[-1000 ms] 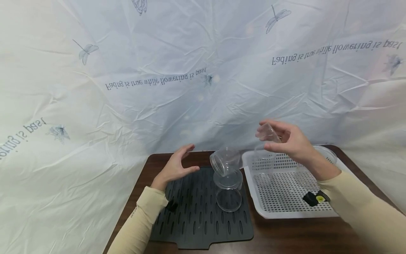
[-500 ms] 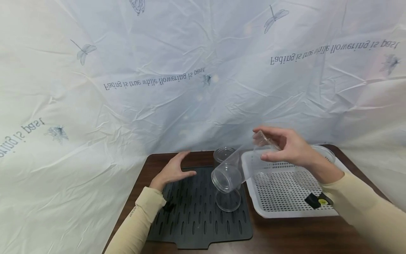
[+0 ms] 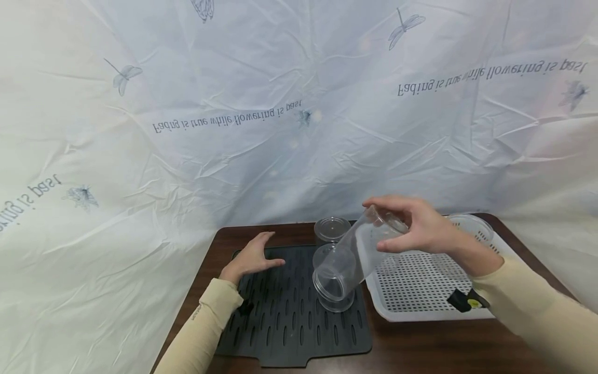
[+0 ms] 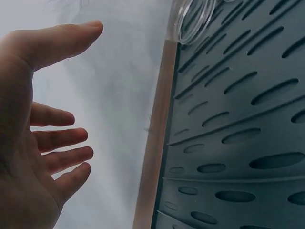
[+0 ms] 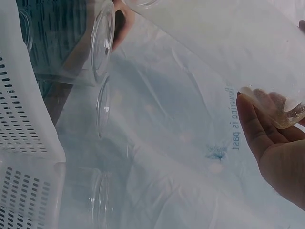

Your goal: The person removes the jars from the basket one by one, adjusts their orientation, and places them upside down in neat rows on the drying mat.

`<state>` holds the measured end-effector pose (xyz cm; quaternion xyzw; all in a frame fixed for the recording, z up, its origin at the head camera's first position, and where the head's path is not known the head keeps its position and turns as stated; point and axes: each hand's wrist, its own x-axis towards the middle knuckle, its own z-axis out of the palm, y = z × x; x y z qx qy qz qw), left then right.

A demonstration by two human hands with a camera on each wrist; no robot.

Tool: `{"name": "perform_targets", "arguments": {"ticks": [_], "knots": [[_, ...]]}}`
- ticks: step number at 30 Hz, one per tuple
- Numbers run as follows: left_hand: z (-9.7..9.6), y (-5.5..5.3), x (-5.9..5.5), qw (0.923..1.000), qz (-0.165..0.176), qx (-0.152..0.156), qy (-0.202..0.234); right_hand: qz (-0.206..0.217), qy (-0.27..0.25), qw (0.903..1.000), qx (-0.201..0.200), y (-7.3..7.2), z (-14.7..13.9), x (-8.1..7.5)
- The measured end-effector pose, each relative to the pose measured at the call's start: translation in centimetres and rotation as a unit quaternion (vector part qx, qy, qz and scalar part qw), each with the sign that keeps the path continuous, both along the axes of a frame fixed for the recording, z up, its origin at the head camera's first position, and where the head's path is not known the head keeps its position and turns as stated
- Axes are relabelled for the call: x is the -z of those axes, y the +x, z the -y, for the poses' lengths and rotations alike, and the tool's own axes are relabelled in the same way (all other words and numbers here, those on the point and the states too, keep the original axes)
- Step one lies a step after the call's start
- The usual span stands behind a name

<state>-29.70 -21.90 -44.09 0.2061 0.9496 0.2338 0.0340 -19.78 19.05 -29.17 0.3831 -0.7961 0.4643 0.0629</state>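
My right hand (image 3: 420, 228) grips a clear plastic jar (image 3: 362, 246) around its base end, fingers on the far side and thumb on the near side. The jar slants over the right part of the dark grey drying mat (image 3: 289, 332), its open mouth facing down and left. In the head view it overlaps another clear jar standing on the mat, partly hidden behind it. A further clear jar (image 3: 332, 228) stands farther back. In the right wrist view my right hand (image 5: 281, 160) curls around the jar's base. My left hand (image 3: 252, 255) hovers above the mat's left side, thumb and fingers spread, holding nothing.
A white perforated basket (image 3: 388, 313) sits to the right of the mat, with clear jars inside; one rim (image 3: 472, 223) shows near its back right corner. The brown table (image 3: 420, 345) runs along the front. A pale printed sheet (image 3: 280, 156) hangs close behind.
My right hand has lowered and shifted slightly left, bringing the tilted jar down toward the standing jar on the mat. My left hand has dropped slightly and stays spread.
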Motion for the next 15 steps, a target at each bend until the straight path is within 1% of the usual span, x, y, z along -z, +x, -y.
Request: {"name": "perform_targets", "arguments": {"ticks": [4,10,15], "knots": [[0.2,-0.1,0.5,1.0000,0.004,-0.004,-0.001,-0.016,0.018,0.9997,0.003,0.1,0.3,0.3],[0.5,-0.3,1.5,0.9995,0.011,-0.011,-0.028,-0.038,0.036,0.9986,0.001,0.3,0.8,0.9],[0.8,-0.5,2.2,0.9991,0.016,-0.016,-0.037,-0.052,0.048,0.9975,-0.004,0.5,1.2,1.2]]}}
